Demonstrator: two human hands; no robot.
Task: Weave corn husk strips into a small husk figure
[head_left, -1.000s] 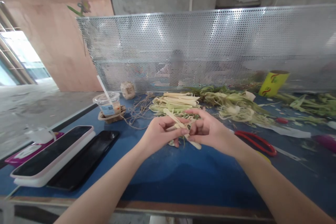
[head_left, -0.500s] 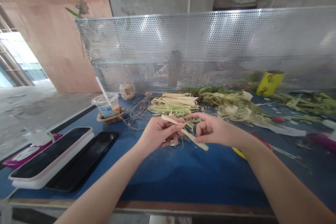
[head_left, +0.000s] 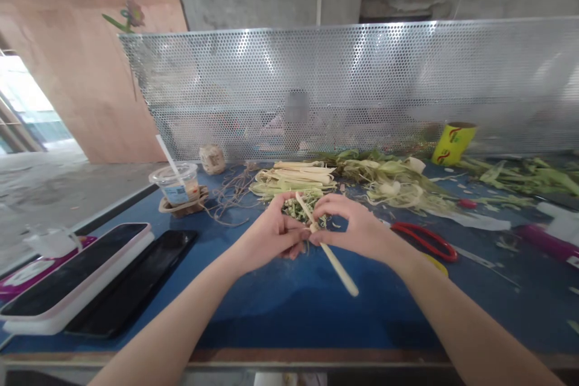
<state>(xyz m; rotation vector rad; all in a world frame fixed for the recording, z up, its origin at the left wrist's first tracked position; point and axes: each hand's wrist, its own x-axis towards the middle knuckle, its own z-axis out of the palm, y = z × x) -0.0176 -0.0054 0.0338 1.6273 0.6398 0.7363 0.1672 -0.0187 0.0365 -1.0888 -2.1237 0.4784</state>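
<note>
Over the blue table (head_left: pixel 271 307), my left hand (head_left: pixel 281 230) and my right hand (head_left: pixel 341 221) meet at a pale, slender husk strip (head_left: pixel 337 268). The fingertips of both pinch it near its middle, where a small bend or fold shows. One end points up between the hands; the longer end slants down to the right. Just behind the fingers lies a heap of green plant scraps (head_left: pixel 298 208), partly hidden by them. Further back is a stack of pale husk bundles (head_left: pixel 294 178).
Loose green husks (head_left: pixel 391 181) spread along the back right. Red-handled scissors (head_left: pixel 425 240) lie by my right forearm. To the left are two phones (head_left: pixel 136 280), a drink cup (head_left: pixel 176 184) and tangled twine (head_left: pixel 233 190). A perforated metal screen (head_left: pixel 253 90) closes off the back.
My right hand has moved left and now pinches the strip beside my left fingers. The strip has turned steeper, its lower end reaching nearer to me. The view has shifted slightly right.
</note>
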